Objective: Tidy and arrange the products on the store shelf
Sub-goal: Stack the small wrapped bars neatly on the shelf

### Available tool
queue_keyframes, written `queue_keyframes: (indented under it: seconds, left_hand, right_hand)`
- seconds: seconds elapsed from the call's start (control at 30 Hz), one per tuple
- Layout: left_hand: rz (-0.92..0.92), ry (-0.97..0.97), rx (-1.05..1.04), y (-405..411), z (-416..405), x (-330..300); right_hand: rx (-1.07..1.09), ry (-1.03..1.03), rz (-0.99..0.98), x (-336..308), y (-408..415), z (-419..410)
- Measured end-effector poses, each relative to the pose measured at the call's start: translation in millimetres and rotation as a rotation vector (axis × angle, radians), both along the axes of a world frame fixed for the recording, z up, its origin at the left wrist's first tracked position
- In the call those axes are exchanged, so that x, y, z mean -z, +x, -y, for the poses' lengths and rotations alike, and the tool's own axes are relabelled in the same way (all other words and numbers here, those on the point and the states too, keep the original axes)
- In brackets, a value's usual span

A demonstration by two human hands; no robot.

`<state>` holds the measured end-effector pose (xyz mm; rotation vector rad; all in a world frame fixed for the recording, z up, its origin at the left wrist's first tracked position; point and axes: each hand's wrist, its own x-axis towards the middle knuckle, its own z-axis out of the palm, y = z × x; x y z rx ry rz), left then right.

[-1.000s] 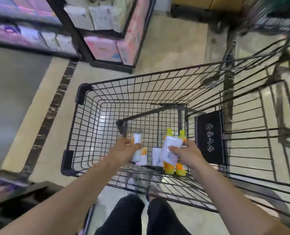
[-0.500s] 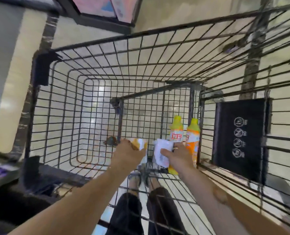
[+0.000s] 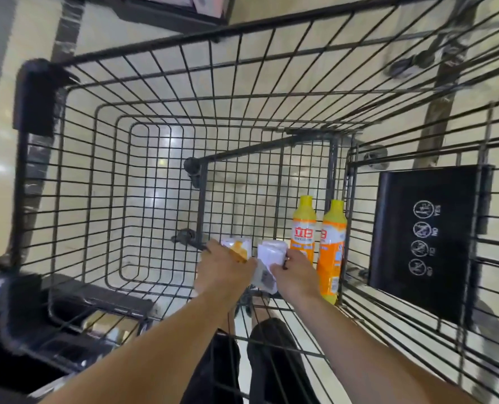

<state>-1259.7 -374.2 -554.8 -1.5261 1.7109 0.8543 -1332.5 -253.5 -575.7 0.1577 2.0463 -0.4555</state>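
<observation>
I see both hands inside the black wire shopping cart (image 3: pixel 52 158), whose left and far basket area holds nothing visible and leaves open room up to the front rim. My left hand (image 3: pixel 223 268) grips a white-and-orange packet (image 3: pixel 238 249), and my right hand (image 3: pixel 293 275) pinches a white packet (image 3: pixel 268 255) just beside it. Two orange bottles (image 3: pixel 315 237) stand upright immediately right of my right hand, against the cart's right wire wall near the black safety panel (image 3: pixel 426 237).

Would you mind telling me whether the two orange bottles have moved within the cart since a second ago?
No. The two orange bottles stand upright by the cart's right wire wall as before; only the camera shifted.
</observation>
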Motion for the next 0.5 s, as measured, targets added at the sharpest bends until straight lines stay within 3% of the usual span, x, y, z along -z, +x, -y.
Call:
queue_keyframes:
  seconds: [0.2, 0.5]
  left_hand:
    - [-0.009, 0.024, -0.009, 2, -6, 7]
    - [-0.075, 0.057, 0.015, 21, 12, -10]
  right_hand:
    - [0.047, 0.054, -0.13, 2, 8, -1]
    - [0.067, 0.034, -0.124, -18, 4, -6]
